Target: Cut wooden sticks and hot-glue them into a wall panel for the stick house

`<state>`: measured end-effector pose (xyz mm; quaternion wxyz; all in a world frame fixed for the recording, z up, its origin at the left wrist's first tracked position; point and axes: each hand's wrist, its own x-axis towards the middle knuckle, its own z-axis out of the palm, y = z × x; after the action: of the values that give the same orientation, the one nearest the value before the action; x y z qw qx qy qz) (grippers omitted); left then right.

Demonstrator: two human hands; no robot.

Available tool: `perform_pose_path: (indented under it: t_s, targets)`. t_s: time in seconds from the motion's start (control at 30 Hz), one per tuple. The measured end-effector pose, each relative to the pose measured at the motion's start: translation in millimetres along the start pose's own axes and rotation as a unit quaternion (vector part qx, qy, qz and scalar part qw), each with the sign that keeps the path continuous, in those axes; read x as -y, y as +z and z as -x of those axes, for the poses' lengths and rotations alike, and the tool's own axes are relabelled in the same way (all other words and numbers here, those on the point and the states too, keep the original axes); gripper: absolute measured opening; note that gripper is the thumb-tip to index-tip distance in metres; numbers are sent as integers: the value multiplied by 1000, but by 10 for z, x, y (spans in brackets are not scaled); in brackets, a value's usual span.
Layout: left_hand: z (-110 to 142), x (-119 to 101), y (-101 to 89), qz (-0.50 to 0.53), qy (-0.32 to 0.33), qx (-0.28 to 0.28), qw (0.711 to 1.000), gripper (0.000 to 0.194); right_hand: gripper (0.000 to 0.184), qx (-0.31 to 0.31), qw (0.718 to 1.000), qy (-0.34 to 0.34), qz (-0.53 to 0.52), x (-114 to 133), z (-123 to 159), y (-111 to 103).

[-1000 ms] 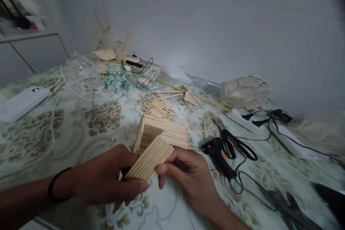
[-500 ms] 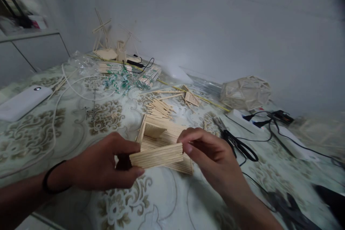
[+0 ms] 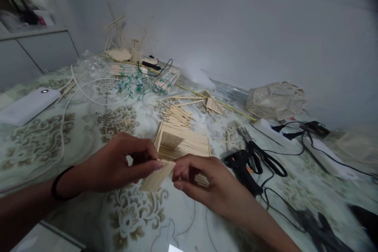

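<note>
Between my hands is a small panel of thin wooden sticks [image 3: 158, 177], tilted with its far edge raised. My left hand [image 3: 126, 165] pinches its upper left corner between thumb and fingers. At the panel's upper right edge, my right hand [image 3: 201, 181] has its thumb and fingertips closed on it. Just behind lies a larger stick structure [image 3: 195, 141], a flat base with low upright walls at its left side. My right hand hides part of that base.
A black glue gun [image 3: 243, 169] and black scissors [image 3: 262, 153] lie to the right, near a white power strip [image 3: 274, 132] with cables. Loose sticks [image 3: 177, 116] lie behind the structure. A white power bank [image 3: 29, 106] is at left; a stick polyhedron [image 3: 276, 100] stands by the wall.
The panel has been turned from lying crosswise to pointing towards me. My right hand has moved left and lower, and the glue gun now shows. The view has shifted slightly.
</note>
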<state>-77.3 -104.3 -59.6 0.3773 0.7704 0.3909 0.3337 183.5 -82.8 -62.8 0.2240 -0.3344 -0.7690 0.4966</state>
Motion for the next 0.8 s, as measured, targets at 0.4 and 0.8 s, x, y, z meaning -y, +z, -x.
perform_pose_path:
  t_s: [0.4,0.8]
  targets:
    - [-19,11,-40,-94,100,-48,989,19,17,-109,969,-136,173,-159,-15,215]
    - [-117,351,-98,-72,130,7,989,71,13,-135,941,-193,242,-354,-35,338]
